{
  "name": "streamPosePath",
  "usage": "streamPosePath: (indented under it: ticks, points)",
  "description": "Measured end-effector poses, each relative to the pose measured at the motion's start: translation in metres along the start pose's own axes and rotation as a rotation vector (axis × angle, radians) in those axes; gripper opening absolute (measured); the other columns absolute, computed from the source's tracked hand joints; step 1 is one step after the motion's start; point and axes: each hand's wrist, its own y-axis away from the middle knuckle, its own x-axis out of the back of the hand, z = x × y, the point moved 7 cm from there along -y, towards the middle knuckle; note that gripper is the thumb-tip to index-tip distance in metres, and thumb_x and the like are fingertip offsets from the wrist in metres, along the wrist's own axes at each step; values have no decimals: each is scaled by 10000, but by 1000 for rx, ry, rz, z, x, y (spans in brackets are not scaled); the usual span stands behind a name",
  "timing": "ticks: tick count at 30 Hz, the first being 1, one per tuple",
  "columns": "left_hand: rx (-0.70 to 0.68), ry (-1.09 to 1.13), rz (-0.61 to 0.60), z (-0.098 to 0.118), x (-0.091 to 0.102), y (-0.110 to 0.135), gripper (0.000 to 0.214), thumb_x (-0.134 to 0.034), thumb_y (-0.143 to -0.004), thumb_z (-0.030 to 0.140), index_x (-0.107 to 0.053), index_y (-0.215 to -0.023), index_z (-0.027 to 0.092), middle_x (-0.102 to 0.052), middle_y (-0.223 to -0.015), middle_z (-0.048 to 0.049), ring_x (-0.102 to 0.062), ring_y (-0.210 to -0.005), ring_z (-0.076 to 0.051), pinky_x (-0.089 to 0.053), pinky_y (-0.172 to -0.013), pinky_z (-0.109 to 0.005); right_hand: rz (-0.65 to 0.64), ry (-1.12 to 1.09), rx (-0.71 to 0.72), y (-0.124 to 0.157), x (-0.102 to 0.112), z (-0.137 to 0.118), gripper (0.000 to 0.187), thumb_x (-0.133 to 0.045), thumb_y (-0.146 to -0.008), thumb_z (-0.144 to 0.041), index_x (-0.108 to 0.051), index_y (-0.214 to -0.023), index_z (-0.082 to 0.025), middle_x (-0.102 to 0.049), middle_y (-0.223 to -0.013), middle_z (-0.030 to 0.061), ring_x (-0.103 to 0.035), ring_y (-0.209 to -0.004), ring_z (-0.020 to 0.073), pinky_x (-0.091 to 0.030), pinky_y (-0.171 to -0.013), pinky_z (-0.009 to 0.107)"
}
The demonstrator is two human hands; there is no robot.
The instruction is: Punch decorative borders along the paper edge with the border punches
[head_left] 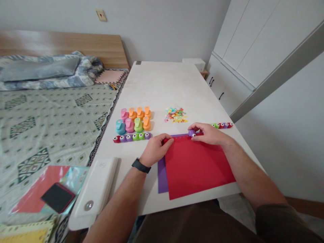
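Note:
A red sheet of paper [199, 168] lies on a purple sheet [162, 179], which shows along its left side and top edge. My left hand [158, 148] pinches the red sheet at its top left corner. In my right hand [210, 134] is a small purple craft punch [191, 133], gripped between thumb and fingers at the top edge of the red sheet. A row of small marks shows along that edge, left of the punch. Beyond the sheets lies a pile of colourful paper cutouts [176, 114].
Larger pink, orange, teal and green punches [129, 125] stand left on the white table [162, 84]. Small punches line up in front of them [133, 136] and at the right edge [222, 125]. A white laminator-like device [98, 182] sits front left. A phone [58, 196] rests on the bed.

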Motion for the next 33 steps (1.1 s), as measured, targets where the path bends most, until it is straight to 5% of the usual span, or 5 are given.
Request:
streamPosePath:
  ticks: [33]
  points:
    - [-8,-26,13,0,0,-1,336,-546,-959,468,-722,-929,183,-623,-674,20,-505,-592,-120,-340,-568,-263,-128,67,-62,3,-15,7,405,-747,-811,-338,-700,-1196,-219,-741,-1134,53,-682,-988,228,-501,-917,353]
